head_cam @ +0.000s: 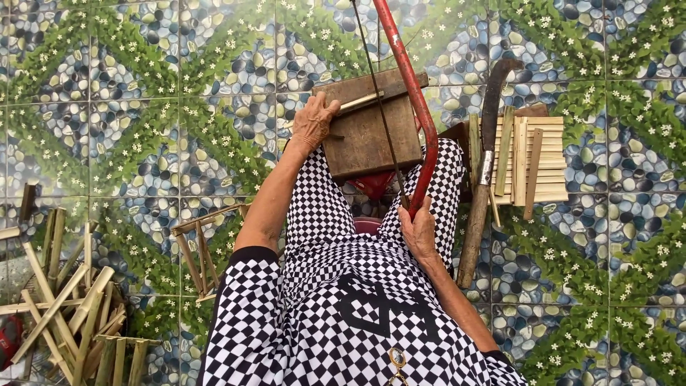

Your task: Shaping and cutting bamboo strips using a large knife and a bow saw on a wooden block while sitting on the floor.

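Hands at a wooden block (368,125) with a red-framed saw (414,100) over patterned floor tiles (143,107)
One left hand (312,121) presses a thin pale bamboo stick (361,101) flat on the block's top left corner, fingers curled over the stick; one right hand (418,229) is wrapped tight round the lower end of the saw's curved metal frame, whose thin dark blade runs across the block. The worn, square block sits between the knees of checkered black-and-white trousers. Open tile lies left of the block and along the upper edge. Just right of it, one long curved knife (482,179) with a wooden handle lies touching a neat stack of flat cut slats (539,161). At the left edge, a loose heap of split bamboo lengths (64,307), too many to count
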